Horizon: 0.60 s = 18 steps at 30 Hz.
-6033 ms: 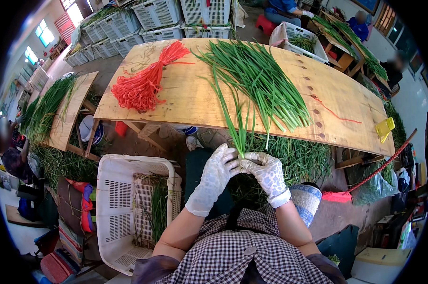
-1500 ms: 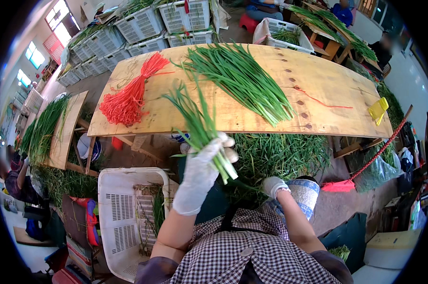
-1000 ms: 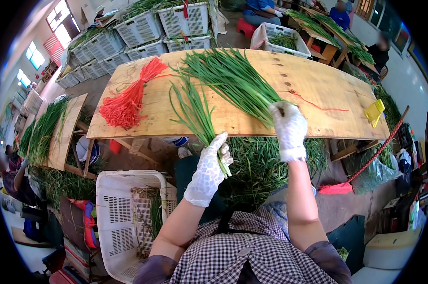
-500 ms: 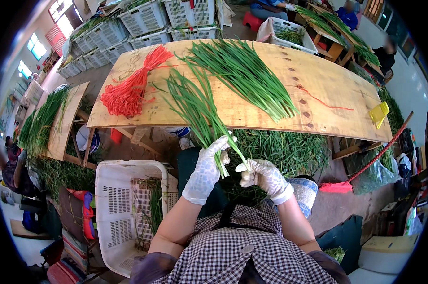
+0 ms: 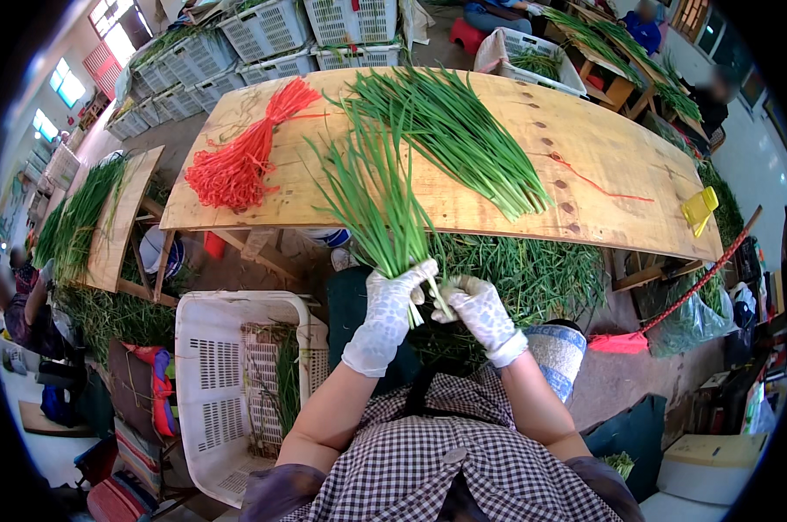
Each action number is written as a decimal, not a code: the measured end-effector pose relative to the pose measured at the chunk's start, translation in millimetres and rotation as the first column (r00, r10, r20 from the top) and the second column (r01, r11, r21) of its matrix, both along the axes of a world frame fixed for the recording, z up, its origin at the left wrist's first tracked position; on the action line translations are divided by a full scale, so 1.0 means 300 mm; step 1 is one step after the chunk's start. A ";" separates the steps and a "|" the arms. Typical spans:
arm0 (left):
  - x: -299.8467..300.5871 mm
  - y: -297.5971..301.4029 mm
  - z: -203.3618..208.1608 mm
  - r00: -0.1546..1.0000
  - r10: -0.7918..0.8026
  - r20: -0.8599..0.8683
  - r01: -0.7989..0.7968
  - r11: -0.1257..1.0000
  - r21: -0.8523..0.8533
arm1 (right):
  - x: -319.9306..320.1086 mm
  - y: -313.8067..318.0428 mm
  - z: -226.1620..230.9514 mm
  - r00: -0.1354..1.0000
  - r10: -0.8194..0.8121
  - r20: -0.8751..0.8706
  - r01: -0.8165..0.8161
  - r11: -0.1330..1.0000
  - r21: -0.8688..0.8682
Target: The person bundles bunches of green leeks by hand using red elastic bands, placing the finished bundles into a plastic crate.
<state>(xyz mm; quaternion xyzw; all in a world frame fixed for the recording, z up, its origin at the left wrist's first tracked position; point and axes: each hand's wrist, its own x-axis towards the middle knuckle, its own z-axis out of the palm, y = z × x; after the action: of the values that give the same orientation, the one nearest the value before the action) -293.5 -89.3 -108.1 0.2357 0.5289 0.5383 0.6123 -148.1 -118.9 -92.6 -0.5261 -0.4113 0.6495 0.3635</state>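
Observation:
My left hand (image 5: 393, 300), in a white glove, is wrapped round the lower stems of a small bunch of garlic chives (image 5: 378, 213). The leaves fan up and away over the near edge of the wooden table (image 5: 298, 222). Close beside it, my gloved right hand (image 5: 480, 311) pinches at the pale base of a chive stalk set apart from the others. Farther off on the tabletop lies a larger pile of garlic chives (image 5: 459, 139), stem ends toward me. A bundle of red plastic ties (image 5: 233, 170) rests to its left.
A white slatted crate (image 5: 211, 383) stands at my left, with loose leaves inside. Heaped greens (image 5: 524, 274) lie under the table. A single red tie (image 5: 598, 188) and a yellow holder (image 5: 699, 209) are on its right part. Co-workers sit at other tables.
The bunch in my left hand has swung more upright and spread, its tips now nearer the large pile. My right hand has shifted slightly down beside the stem ends.

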 end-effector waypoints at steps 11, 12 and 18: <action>0.019 0.023 0.080 0.997 -0.076 0.010 0.073 0.985 0.157 | 0.058 -0.008 0.066 0.988 -0.010 -0.152 0.026 0.995 0.100; 0.036 0.011 0.072 0.996 -0.083 -0.012 0.084 0.986 0.143 | 0.039 -0.004 0.030 0.987 -0.045 -0.156 0.073 0.981 0.181; -0.015 0.008 0.046 0.925 -0.347 0.157 0.305 0.921 0.241 | 0.044 0.005 0.032 0.972 -0.089 -0.217 0.097 0.995 0.027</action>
<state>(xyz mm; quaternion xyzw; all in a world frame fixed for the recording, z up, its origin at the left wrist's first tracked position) -297.9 -87.0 -94.4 0.3303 0.3586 0.5023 0.7141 -134.8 -117.2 -82.9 -0.4643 -0.3563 0.6772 0.4459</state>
